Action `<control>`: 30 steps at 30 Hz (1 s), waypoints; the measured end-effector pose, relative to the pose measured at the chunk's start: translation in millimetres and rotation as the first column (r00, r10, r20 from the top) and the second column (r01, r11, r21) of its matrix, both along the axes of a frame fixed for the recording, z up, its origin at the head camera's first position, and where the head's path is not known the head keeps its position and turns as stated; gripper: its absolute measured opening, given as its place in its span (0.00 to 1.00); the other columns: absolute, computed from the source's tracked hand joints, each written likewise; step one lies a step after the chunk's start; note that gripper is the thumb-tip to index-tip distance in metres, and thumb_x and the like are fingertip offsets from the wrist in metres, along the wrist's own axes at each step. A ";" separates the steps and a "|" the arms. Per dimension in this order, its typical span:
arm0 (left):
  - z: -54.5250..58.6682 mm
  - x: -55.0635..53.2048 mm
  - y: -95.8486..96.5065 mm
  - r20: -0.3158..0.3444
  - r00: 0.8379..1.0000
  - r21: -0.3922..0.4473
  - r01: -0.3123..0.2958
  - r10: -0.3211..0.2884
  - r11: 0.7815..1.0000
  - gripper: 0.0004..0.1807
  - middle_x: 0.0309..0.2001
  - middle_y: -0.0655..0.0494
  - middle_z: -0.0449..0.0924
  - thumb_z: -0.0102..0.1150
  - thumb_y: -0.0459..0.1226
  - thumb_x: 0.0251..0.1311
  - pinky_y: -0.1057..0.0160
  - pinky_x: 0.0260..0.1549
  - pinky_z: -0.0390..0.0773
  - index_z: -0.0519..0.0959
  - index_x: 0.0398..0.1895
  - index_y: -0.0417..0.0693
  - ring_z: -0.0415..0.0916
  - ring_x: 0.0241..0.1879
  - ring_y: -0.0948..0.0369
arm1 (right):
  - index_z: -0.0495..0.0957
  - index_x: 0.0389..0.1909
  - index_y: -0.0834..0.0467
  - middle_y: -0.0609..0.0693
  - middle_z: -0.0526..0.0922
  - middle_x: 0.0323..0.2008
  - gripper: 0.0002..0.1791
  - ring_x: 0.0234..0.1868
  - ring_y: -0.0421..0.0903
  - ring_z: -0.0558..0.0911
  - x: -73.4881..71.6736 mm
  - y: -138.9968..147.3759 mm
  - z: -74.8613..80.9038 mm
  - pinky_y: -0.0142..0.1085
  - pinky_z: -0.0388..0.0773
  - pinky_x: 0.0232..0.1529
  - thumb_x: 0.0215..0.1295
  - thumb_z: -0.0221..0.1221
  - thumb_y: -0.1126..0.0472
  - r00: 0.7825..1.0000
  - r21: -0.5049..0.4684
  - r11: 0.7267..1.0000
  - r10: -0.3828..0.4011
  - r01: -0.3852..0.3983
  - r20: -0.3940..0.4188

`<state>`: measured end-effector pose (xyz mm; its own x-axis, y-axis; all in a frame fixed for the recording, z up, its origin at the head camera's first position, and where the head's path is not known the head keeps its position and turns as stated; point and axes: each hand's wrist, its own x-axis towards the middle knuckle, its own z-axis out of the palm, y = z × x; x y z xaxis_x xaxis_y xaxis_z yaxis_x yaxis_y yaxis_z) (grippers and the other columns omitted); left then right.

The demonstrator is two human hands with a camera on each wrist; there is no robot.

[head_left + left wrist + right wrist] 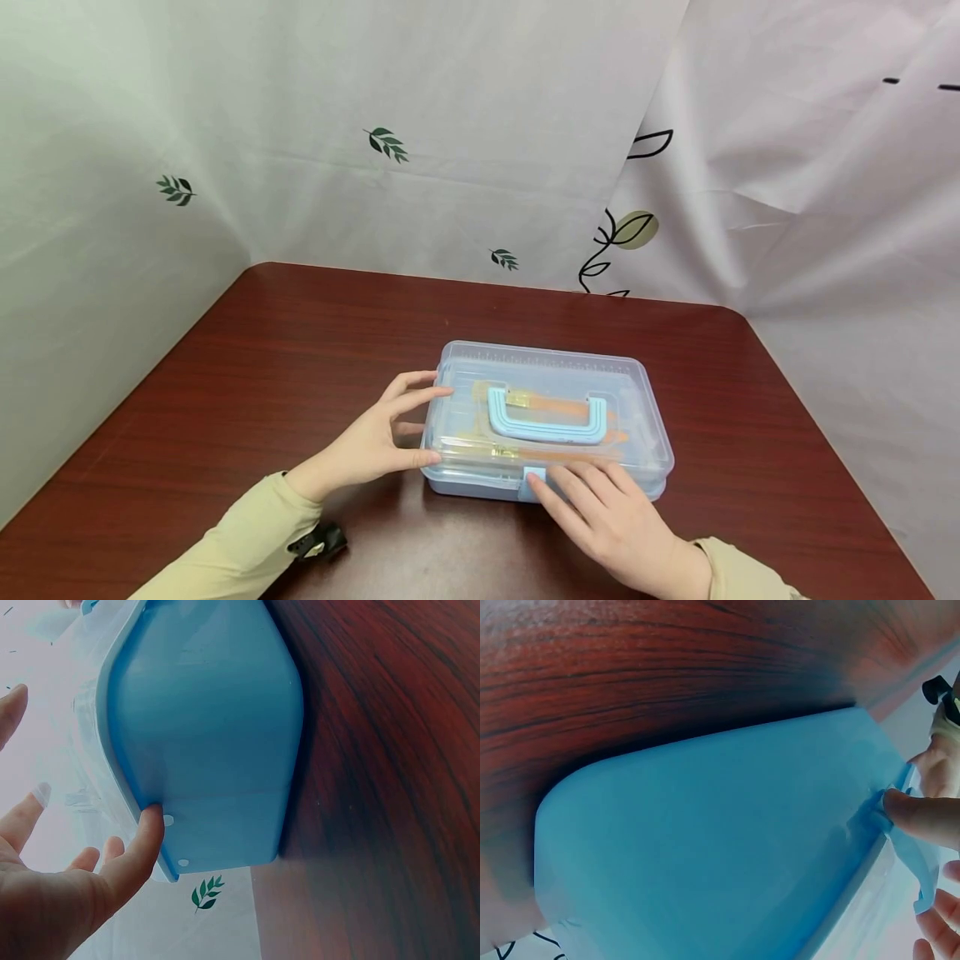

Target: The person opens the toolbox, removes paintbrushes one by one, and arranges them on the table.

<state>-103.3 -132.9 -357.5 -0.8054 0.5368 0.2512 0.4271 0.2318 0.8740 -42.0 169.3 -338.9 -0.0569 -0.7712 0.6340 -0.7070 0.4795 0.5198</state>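
Note:
A clear-lidded plastic storage box [555,367] with a blue base lies on the table, its lid down and its light blue handle [547,432] folded flat. Paintbrushes [558,406] with orange handles show through the lid. My left hand [375,437] spreads its fingers at the box's left end; one fingertip touches the blue rim in the left wrist view. At the front edge my right hand [607,517] pinches the blue latch [915,859], thumb at its base and fingers near its hooked end. The latch stands out from the rim in the right wrist view.
The brown wood-grain table [322,333] reaches to a pale curtain [450,192] printed with leaves, behind and on both sides. A black strap [318,542] hangs at the left wrist, below the sleeve.

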 end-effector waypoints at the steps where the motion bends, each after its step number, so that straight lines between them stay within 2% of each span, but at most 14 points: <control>1: 0.0 0.0 0.0 0.001 1.000 0.001 0.001 -0.001 1.000 0.36 0.68 0.50 0.52 0.71 0.36 0.49 0.58 0.51 0.77 0.69 0.65 0.50 0.65 0.61 0.58 | 0.79 0.45 0.62 0.53 0.80 0.36 0.17 0.34 0.49 0.78 0.0 0.2 -0.7 0.38 0.73 0.35 0.69 0.41 0.72 1.000 0.001 1.000 -0.005 0.005 0.003; 6: 0.5 0.4 0.2 0.004 1.000 0.001 0.002 -0.002 1.000 0.36 0.68 0.50 0.52 0.71 0.36 0.49 0.58 0.51 0.77 0.69 0.65 0.50 0.64 0.61 0.59 | 0.79 0.45 0.63 0.53 0.80 0.36 0.16 0.34 0.48 0.78 -0.8 1.9 -3.8 0.38 0.72 0.35 0.70 0.41 0.70 1.000 0.003 1.000 -0.003 0.003 0.012; 11: 0.0 0.2 -0.3 -0.002 1.000 -0.001 0.000 0.000 1.000 0.36 0.68 0.49 0.52 0.71 0.36 0.49 0.57 0.51 0.77 0.69 0.64 0.50 0.63 0.62 0.56 | 0.80 0.43 0.63 0.52 0.80 0.34 0.15 0.31 0.46 0.77 -2.1 3.7 -4.8 0.36 0.71 0.32 0.73 0.44 0.65 0.999 0.005 0.999 0.037 -0.037 0.021; 16: -1.0 -0.6 -0.5 -0.015 1.000 0.000 0.004 -0.004 1.000 0.36 0.68 0.47 0.52 0.70 0.36 0.50 0.55 0.50 0.78 0.69 0.64 0.48 0.65 0.61 0.54 | 0.80 0.42 0.62 0.52 0.79 0.32 0.16 0.29 0.45 0.75 -3.5 6.3 -4.7 0.34 0.69 0.31 0.72 0.42 0.70 0.992 0.046 0.992 0.117 -0.118 0.037; 20: -0.4 -0.7 0.1 0.006 1.000 -0.001 -0.004 0.004 1.000 0.36 0.68 0.48 0.52 0.71 0.36 0.49 0.55 0.51 0.77 0.69 0.65 0.47 0.63 0.62 0.52 | 0.79 0.42 0.61 0.50 0.78 0.31 0.17 0.30 0.43 0.74 -2.5 6.3 -2.4 0.33 0.69 0.32 0.71 0.41 0.72 0.983 0.087 0.979 0.179 -0.183 0.052; 30: 0.4 -0.5 0.4 0.022 1.000 -0.002 -0.002 0.002 1.000 0.37 0.69 0.50 0.51 0.71 0.36 0.49 0.58 0.52 0.77 0.68 0.65 0.48 0.63 0.62 0.52 | 0.78 0.42 0.59 0.49 0.78 0.32 0.17 0.30 0.43 0.73 -0.6 5.6 2.8 0.32 0.71 0.33 0.70 0.40 0.72 0.970 0.158 0.957 0.233 -0.242 0.071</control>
<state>-103.9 -132.5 -357.1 -0.8117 0.5358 0.2326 0.4073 0.2338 0.8828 -42.5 174.9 -336.1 0.1115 -0.8598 0.4983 -0.8177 0.2056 0.5377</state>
